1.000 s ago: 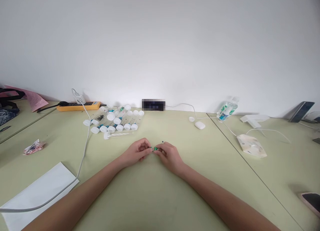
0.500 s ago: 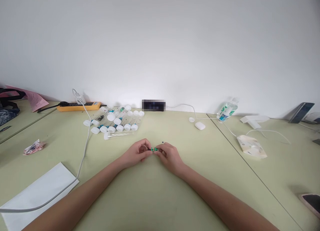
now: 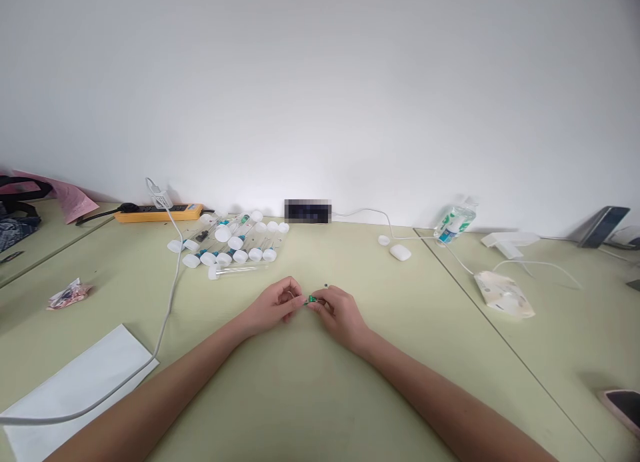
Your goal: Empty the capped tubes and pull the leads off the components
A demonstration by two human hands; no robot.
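Observation:
My left hand (image 3: 281, 302) and my right hand (image 3: 337, 314) nearly meet at the fingertips over the middle of the table. Between them shows a tiny shiny green piece (image 3: 311, 299), pinched by the right thumb and index finger. It is too small to name. The left thumb and index finger are pressed together at its left end, hiding what lies in them. A thin strand seems to run by the right fingers, and a small dark blue bit (image 3: 326, 285) shows just above that hand.
Clear tubes with white caps (image 3: 240, 256) lie in a cluster at the back left, near a yellow power strip (image 3: 170, 213). White paper (image 3: 85, 389) and a grey cable lie at left. A white case (image 3: 400, 252), clear bottle (image 3: 455, 222) and tissue pack (image 3: 504, 294) are at right.
The left fingertips have closed over the left part of the green pieces, so less green shows now. Otherwise both hands have stayed in place.

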